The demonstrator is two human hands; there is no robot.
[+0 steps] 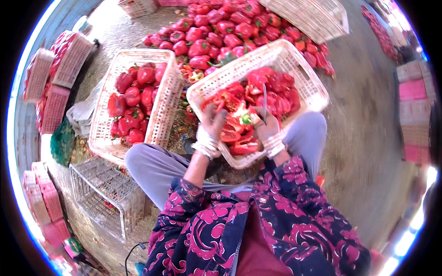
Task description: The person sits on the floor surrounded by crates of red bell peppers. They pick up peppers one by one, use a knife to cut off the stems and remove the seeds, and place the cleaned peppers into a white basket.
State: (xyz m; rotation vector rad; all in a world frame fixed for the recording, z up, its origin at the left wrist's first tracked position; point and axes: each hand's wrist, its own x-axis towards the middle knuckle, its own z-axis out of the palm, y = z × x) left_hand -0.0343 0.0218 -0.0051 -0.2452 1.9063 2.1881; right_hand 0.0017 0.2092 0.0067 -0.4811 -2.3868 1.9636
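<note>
My gloved right hand (268,128) grips a knife, its thin blade (265,100) pointing up past my fingers. Against those fingers is a pale pepper core with a green stem (246,119). My gloved left hand (211,127) is over the near left part of a white plastic crate (238,161), its fingers among cut red peppers (229,134). Whether it grips a piece is unclear. Split and opened red peppers (274,103) fill much of this crate, which stands tilted between my knees.
Left of my knee stands another white crate (164,103) with whole red peppers (133,96). Beyond lies a large pepper heap (214,38), with an overturned crate (310,17) on it. A grey crate (100,179) lies on the floor. Stacked crates (412,114) line the right.
</note>
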